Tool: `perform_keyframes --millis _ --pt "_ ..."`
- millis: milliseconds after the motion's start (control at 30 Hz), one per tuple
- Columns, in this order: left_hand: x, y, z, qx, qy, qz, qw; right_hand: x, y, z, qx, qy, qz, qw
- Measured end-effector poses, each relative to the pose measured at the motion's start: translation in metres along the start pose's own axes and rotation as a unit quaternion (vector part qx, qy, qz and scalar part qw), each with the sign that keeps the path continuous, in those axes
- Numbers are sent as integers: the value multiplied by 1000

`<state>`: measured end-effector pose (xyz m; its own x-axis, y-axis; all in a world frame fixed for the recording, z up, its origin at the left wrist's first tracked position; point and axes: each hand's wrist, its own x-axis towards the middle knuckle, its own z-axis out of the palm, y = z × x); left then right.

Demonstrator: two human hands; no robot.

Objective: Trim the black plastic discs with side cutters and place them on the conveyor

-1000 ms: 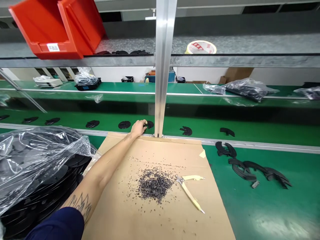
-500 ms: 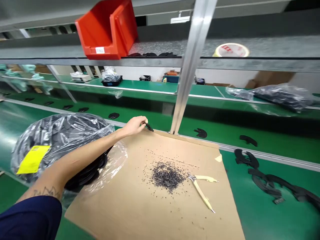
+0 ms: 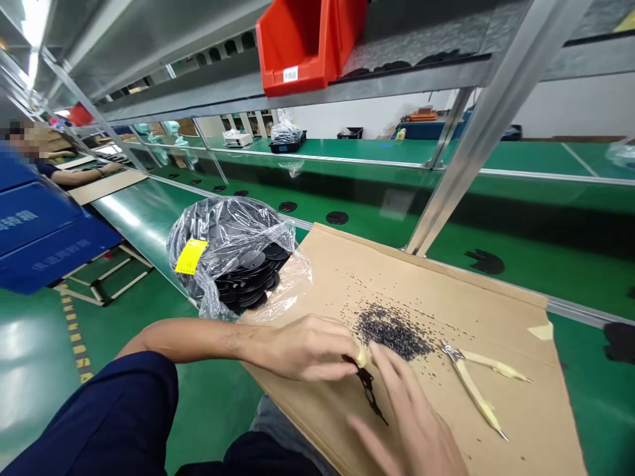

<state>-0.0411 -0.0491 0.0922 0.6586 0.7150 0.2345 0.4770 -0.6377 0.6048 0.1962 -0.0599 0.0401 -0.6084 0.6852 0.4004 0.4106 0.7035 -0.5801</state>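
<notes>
My left hand (image 3: pixel 312 347) pinches a thin black plastic part (image 3: pixel 367 389) over the near side of a cardboard sheet (image 3: pixel 357 254). A pale yellow cover sits on one fingertip of that hand. Close beside the part is my right hand (image 3: pixel 417 423), thumb and fingers spread and partly blurred; I cannot tell whether it touches the part. Beyond both hands lies a heap of small black bits (image 3: pixel 391 330). To its right, side cutters (image 3: pixel 469 383) with pale yellow handles rest on the cardboard with their handles apart.
A clear bag (image 3: pixel 228 221) of black round parts (image 3: pixel 251 281) stands left of the cardboard. Black parts (image 3: pixel 337 217) lie along the green line behind. A metal post (image 3: pixel 476 158) rises at the back, below a shelf with a red bin (image 3: pixel 292 46). A co-worker's arm (image 3: pixel 84 176) shows far left.
My left hand has come back from the cardboard's far edge toward my body with the black part. My right hand has entered the view. The view has turned left.
</notes>
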Motion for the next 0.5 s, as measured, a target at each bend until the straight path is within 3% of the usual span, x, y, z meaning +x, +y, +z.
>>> perform_keyframes --millis 67,133,233,333,400,500 --pt "-2 -5 0 2 8 -4 1000 20 11 3 76 -31 -3 997" --pt "-7 -22 -10 77 2 -44 996 34 25 1 114 -37 32 992" --pt "-22 -63 -42 216 28 -178 960 40 50 -4 147 -2 161 976" --pt "-34 -108 -74 303 62 -311 899 38 69 -7 231 30 270 934" --pt "-38 -129 -86 323 62 -348 878 36 76 -7 289 36 289 912" --pt "-39 -142 -90 327 53 -366 869 33 77 -7 328 35 293 898"
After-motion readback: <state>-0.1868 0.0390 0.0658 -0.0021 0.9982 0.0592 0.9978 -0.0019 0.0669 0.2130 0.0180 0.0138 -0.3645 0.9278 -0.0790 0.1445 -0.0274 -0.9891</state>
